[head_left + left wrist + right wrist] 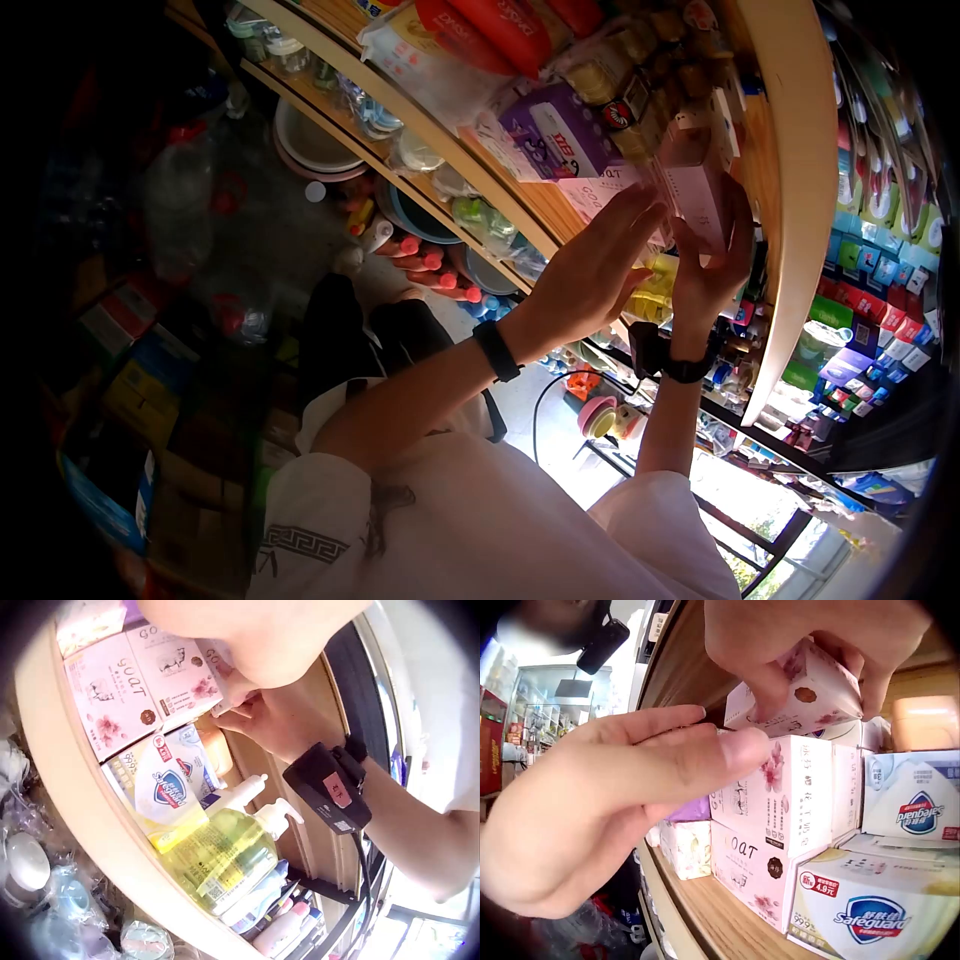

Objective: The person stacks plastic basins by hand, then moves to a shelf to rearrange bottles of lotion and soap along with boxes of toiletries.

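Note:
My right hand [712,262] grips a pink-and-white box [698,200], above the shelf. In the right wrist view, the fingers of that hand [817,645] hold the box [821,694], tilted, over stacked pink GOAT boxes [799,787]. My left hand [590,270] is beside it with its fingers extended and holds nothing. In the right wrist view the left hand [622,795] is in front of the stack; whether it touches a box I cannot tell. Nearby GOAT boxes [112,697] stand in the left wrist view, where the right hand [274,720] is partly covered.
Safeguard boxes [870,907] stand beside the stack, and a yellow-green pump bottle [221,859] is farther along. A purple pack [560,130] and jars [600,80] share the shelf. Its pale front edge [67,750] runs close by. Basins [315,140] and bottles sit below.

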`<state>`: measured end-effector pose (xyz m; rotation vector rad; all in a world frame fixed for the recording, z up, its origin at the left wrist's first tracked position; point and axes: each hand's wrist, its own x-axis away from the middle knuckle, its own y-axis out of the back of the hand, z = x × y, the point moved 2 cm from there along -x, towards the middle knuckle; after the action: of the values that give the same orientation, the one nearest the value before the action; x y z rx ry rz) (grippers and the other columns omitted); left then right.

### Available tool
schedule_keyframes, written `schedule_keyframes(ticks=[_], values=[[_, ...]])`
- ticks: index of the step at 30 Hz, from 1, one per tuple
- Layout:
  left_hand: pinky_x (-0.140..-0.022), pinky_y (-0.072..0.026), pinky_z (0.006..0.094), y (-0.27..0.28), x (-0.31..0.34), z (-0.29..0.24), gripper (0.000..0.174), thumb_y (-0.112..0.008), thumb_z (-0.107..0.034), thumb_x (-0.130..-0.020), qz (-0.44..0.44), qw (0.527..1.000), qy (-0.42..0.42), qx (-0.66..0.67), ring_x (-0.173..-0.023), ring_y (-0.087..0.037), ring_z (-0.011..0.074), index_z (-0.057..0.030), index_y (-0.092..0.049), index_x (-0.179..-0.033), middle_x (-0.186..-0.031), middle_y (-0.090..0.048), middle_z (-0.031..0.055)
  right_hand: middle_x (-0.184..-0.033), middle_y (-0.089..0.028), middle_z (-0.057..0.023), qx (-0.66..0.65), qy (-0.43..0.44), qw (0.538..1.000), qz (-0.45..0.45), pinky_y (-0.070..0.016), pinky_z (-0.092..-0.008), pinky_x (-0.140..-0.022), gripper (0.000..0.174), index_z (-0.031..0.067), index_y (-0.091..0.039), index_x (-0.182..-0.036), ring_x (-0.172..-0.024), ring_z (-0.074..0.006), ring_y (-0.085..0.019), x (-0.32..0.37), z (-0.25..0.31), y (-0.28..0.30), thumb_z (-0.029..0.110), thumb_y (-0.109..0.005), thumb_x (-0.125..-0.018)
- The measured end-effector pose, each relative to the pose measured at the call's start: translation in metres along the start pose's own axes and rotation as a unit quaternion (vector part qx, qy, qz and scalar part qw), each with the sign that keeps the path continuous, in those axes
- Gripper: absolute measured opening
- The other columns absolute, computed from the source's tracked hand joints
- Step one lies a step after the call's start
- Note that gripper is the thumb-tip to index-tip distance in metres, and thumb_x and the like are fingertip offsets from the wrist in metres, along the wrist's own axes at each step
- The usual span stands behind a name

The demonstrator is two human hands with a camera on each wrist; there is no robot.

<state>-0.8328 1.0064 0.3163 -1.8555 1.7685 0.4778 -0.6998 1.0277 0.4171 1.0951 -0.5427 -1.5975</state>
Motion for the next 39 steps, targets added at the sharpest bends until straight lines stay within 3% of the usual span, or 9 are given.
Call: schedule_keyframes(ticks=[3, 13, 15, 25, 29, 31, 38, 39], values=[[-0.11, -0.0482, 0.0485, 0.001, 0.0, 0.005, 0.082, -0.08, -0.007, -0.082, -0.001, 1.0, -0.004, -0.029, -0.139, -0.049, 0.0437, 0.0015, -0.039, -0.153, -0.152, -0.045, 0.0259, -0.146, -0.058, -0.0119, 0.035, 0.038, 0.999, 0.011, -0.0487, -0.0384, -0.108, 0.07, 0.0014, -0.051, -0.147, -0.13, -0.0255, -0.059, -0.007, 0.0, -0.005, -0.004, -0.075, -0.082], [-0.106, -0.0501, 0.0493, 0.002, -0.005, 0.01, 0.074, -0.075, -0.002, -0.082, -0.004, 0.997, -0.035, -0.07, -0.133, -0.054, 0.0419, 0.0011, -0.045, -0.15, -0.151, -0.047, 0.0244, -0.148, -0.055, -0.0132, -0.019, -0.003, 1.0, -0.014, -0.042, -0.0404, -0.115, 0.059, 0.0019, -0.054, -0.144, -0.137, -0.0257, -0.052, -0.008, -0.006, -0.022, -0.003, -0.068, -0.087], [-0.105, -0.0502, 0.0494, 0.002, -0.005, 0.01, 0.073, -0.075, -0.002, -0.083, -0.005, 0.996, -0.036, -0.076, -0.133, -0.054, 0.0419, 0.0011, -0.046, -0.149, -0.151, -0.048, 0.0245, -0.146, -0.057, -0.0137, 0.043, 0.042, 0.998, -0.034, -0.0445, -0.0403, -0.112, 0.058, 0.0012, -0.055, -0.143, -0.134, -0.0274, -0.055, -0.008, -0.002, -0.023, -0.002, -0.069, -0.087], [-0.105, -0.0504, 0.0491, 0.003, -0.005, 0.012, 0.07, -0.073, -0.001, -0.082, 0.001, 0.996, -0.033, -0.088, -0.131, -0.054, 0.0416, 0.0005, -0.047, -0.148, -0.149, -0.049, 0.0232, -0.141, -0.061, -0.014, 0.051, 0.028, 0.996, -0.074, -0.0488, -0.0401, -0.108, 0.052, 0.0001, -0.058, -0.138, -0.128, -0.0281, -0.06, -0.011, 0.0, -0.029, -0.002, -0.071, -0.088], [-0.104, -0.0505, 0.0491, 0.004, -0.002, 0.013, 0.072, -0.073, 0.0, -0.081, 0.005, 0.996, -0.021, -0.091, -0.132, -0.054, 0.0418, -0.001, -0.048, -0.148, -0.15, -0.048, 0.0227, -0.143, -0.059, -0.0135, -0.008, -0.006, 0.998, -0.064, -0.0489, -0.0397, -0.108, 0.056, 0.0014, -0.055, -0.142, -0.13, -0.0277, -0.059, -0.011, -0.005, -0.03, 0.0, -0.072, -0.089], [-0.121, -0.0348, 0.0471, 0.003, 0.001, 0.015, 0.073, -0.068, -0.007, -0.087, 0.029, 0.995, 0.004, -0.097, -0.145, -0.044, 0.0322, -0.0021, -0.04, -0.155, -0.158, -0.043, 0.0181, -0.144, -0.058, -0.0134, -0.024, -0.011, 0.998, -0.062, -0.0488, -0.0395, -0.108, 0.058, 0.002, -0.053, -0.144, -0.132, -0.0276, -0.057, -0.01, -0.01, -0.029, 0.002, -0.073, -0.09], [-0.121, -0.0336, 0.0473, 0.004, 0.008, 0.018, 0.073, -0.067, -0.008, -0.089, 0.034, 0.993, -0.002, -0.114, -0.148, -0.041, 0.0333, -0.0022, -0.038, -0.156, -0.162, -0.037, 0.0194, -0.152, -0.051, -0.0148, -0.098, -0.033, 0.994, -0.043, -0.0458, -0.0378, -0.111, 0.07, 0.0016, -0.047, -0.151, -0.14, -0.0264, -0.05, -0.012, -0.016, -0.023, 0.007, -0.078, -0.089], [-0.117, -0.039, 0.0487, 0.004, 0.008, 0.018, 0.077, -0.071, -0.005, -0.085, 0.027, 0.994, 0.0, -0.108, -0.144, -0.043, 0.0376, -0.0022, -0.039, -0.155, -0.16, -0.038, 0.0216, -0.152, -0.051, -0.0155, -0.109, -0.045, 0.992, -0.037, -0.0452, -0.0372, -0.112, 0.071, 0.0003, -0.046, -0.151, -0.14, -0.0261, -0.05, -0.012, -0.018, -0.023, 0.007, -0.078, -0.089]])
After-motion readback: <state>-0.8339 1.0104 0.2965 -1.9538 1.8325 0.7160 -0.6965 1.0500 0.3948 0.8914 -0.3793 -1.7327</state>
